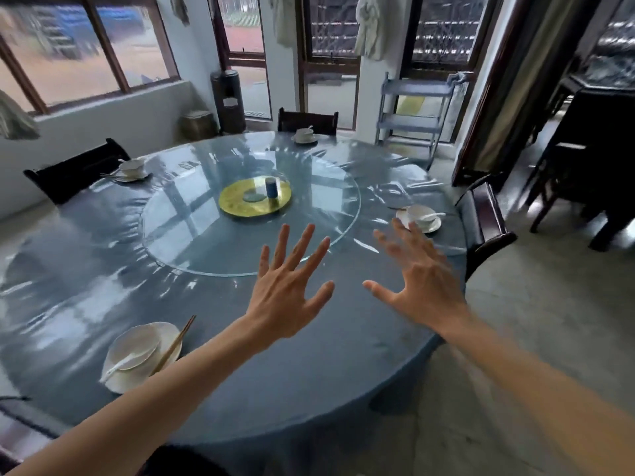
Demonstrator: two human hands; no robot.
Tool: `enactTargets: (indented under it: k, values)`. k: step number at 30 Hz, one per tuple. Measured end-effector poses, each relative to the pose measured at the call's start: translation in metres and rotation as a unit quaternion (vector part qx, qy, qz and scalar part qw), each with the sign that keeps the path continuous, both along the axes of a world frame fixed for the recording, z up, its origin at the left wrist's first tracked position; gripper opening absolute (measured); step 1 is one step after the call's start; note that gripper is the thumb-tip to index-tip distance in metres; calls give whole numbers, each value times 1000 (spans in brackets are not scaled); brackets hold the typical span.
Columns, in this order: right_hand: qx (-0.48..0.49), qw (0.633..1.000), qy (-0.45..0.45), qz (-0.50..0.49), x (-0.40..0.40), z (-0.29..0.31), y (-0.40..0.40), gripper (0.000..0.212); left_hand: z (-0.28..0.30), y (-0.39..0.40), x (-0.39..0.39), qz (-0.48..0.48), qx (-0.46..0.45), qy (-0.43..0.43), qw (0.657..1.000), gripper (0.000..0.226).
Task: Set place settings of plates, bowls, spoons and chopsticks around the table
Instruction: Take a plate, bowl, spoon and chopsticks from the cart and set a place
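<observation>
Both my hands hover over the near side of the round blue table (pixel 309 372), fingers spread and holding nothing. My left hand (pixel 292 286) is near the edge of the glass turntable (pixel 192 249); my right hand (pixel 419 283) is to its right. At the near left lies a white plate (pixel 165 329) with a bowl (pixel 135 347), a spoon (pixel 120 365) and chopsticks (pixel 173 345). Another setting, a bowl (pixel 421 214) with a spoon on a plate, sits at the right edge. A third setting (pixel 132 168) is at the far left, and one more (pixel 304 135) at the far side.
Dark wooden chairs stand at the far left (pixel 74 170), the far side (pixel 307 120) and the right (pixel 482 218). A yellow disc (pixel 233 201) with a blue container (pixel 271 187) sits at the turntable's centre. A grey shelf cart (pixel 412 115) stands behind.
</observation>
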State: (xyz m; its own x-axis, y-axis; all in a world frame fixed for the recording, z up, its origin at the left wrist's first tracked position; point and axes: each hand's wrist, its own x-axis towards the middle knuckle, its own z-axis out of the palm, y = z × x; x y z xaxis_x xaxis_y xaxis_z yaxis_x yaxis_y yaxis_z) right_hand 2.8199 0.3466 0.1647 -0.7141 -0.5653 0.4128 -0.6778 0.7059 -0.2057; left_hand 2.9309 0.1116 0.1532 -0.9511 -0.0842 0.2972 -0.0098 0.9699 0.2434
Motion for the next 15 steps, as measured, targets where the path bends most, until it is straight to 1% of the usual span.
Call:
enactTargets:
  k: [3,5,7,11,15]
  values:
    - [-19,1000,-12,-5,-54,10,22,89,6,25,-56,17,14,-3,1000,76]
    - [-21,1000,-21,1,-88,15,39,89,14,45,-90,22,23,10,999,77]
    - [-21,1000,-21,8,-124,22,54,89,24,63,-124,21,15,18,999,77]
    - [-55,998,-36,2,-186,30,89,88,36,103,-181,19,15,11,1000,77]
    - [-62,998,-12,27,-241,25,129,87,34,143,-230,32,-5,7,999,77]
